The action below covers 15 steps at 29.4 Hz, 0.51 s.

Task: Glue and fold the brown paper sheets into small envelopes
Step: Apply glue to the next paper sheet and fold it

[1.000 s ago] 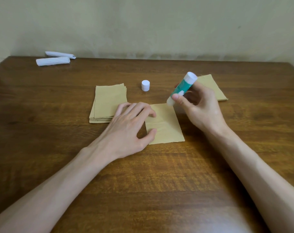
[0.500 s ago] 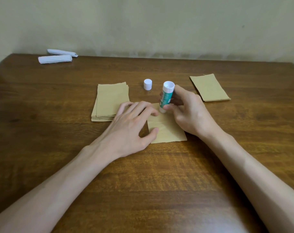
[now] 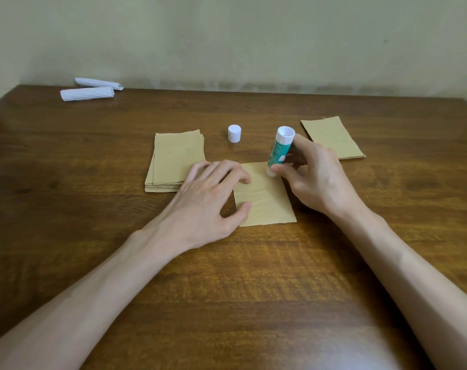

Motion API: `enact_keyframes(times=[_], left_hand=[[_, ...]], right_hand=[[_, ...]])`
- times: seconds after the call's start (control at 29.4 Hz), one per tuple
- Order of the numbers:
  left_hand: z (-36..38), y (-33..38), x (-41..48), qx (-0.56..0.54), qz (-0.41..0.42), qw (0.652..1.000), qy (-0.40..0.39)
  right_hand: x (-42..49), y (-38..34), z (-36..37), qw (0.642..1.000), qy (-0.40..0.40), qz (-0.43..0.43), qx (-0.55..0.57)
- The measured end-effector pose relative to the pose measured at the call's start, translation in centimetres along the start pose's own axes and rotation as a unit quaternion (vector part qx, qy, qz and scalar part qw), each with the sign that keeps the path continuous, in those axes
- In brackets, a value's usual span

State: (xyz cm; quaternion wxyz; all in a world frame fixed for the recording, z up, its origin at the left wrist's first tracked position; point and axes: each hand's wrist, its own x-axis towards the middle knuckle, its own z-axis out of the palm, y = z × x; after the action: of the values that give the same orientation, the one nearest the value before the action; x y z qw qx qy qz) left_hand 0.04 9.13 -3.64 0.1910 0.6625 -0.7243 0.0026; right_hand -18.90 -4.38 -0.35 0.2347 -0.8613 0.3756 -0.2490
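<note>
**Glue Tip Down at the Sheet's Far Edge**

The right hand (image 3: 317, 180) gripped the glue stick (image 3: 279, 152), thumb and fingers curled round its barrel, with the tip on the far right corner of the single brown sheet (image 3: 267, 204). The left hand (image 3: 211, 193) lay flat-fingered along the sheet's left side, thumb and fingertips pressing it to the table (image 3: 227, 276). It grasped nothing.

The likely trouble was drag: only the left side was pinned, so a stroke along the free edge could wrinkle or skew the thin paper, or run glue onto the wood. The stack of sheets (image 3: 176, 158) sat just beside the left hand, near enough to be nudged.

The sheet lay in the middle of the table, between the stack and a smaller pile (image 3: 333, 137). Its long axis ran away from the person, the far end leaning slightly left. The stick stood nearly upright — tip down, top tilted right. Its cap (image 3: 234, 133) stood apart.
</note>
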Motion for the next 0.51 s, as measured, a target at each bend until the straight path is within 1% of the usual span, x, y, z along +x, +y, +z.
enact_keyframes(times=[0.14, 0.2, 0.24, 0.31, 0.37, 0.41, 0.44, 0.51], left_hand=[[0.0, 0.0, 0.0, 0.002, 0.001, 1.0, 0.001], [0.0, 0.0, 0.0, 0.004, 0.002, 1.0, 0.003], [0.0, 0.0, 0.0, 0.004, 0.003, 1.0, 0.002], [0.1, 0.0, 0.0, 0.003, 0.003, 1.0, 0.003], [0.1, 0.0, 0.0, 0.003, 0.004, 1.0, 0.002], [0.1, 0.0, 0.0, 0.003, 0.004, 1.0, 0.002], [0.1, 0.0, 0.0, 0.003, 0.004, 1.0, 0.002], [0.1, 0.0, 0.0, 0.004, 0.002, 1.0, 0.003]], right_hand=[[-0.1, 0.3, -0.4, 1.0, -0.001, 0.018, -0.006], [-0.1, 0.5, -0.4, 1.0, 0.008, 0.022, 0.01], [-0.2, 0.6, -0.4, 0.999, 0.02, 0.024, 0.034], [-0.5, 0.5, -0.6, 0.992, 0.071, 0.033, 0.103], [-0.6, 0.1, -0.9, 0.976, 0.128, 0.036, 0.174], [-0.6, -0.1, -0.8, 0.97, 0.139, 0.036, 0.197], [-0.5, -0.3, -0.6, 0.969, 0.133, 0.033, 0.207], [-0.4, -0.5, 0.2, 0.977, 0.088, 0.016, 0.195]])
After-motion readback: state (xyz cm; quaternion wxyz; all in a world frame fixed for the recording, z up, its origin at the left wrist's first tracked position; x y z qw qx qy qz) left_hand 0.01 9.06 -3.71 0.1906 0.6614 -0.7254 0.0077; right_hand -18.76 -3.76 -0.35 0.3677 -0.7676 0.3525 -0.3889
